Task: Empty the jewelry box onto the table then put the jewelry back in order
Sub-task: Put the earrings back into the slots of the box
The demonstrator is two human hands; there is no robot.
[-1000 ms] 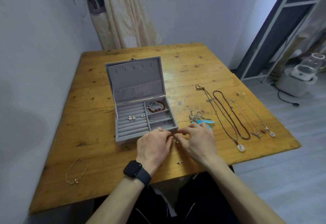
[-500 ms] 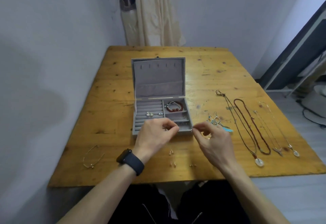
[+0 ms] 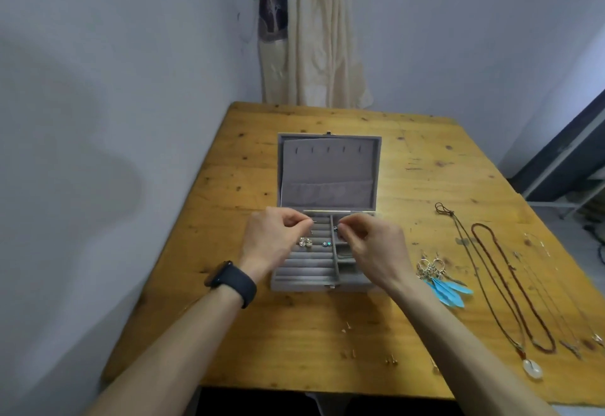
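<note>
Near edge: small gold studs (image 3: 391,361) scattered on yellow wooden table (image 3: 294,366).
Left hand (image 3: 273,242): fingertips pinching tiny thin piece (image 3: 313,223).
Right hand (image 3: 373,245): fingertips pinching tiny dark stud (image 3: 335,228).
Grey velvet jewelry box (image 3: 327,284): mid-table, under both hands, lid upright.
Right of box: blue feather earrings (image 3: 445,289).

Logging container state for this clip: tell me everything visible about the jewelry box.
The jewelry box is a grey, velvet-looking case standing open on the wooden table, lid upright at the back. The lid lining shows a row of hooks above a gathered pocket. The base has padded ring rolls on its left, holding a few stud earrings, and small compartments on its right, partly hidden. A metal clasp sits on the front wall. The left hand and right hand hover over it, each pinching a tiny piece.
</note>
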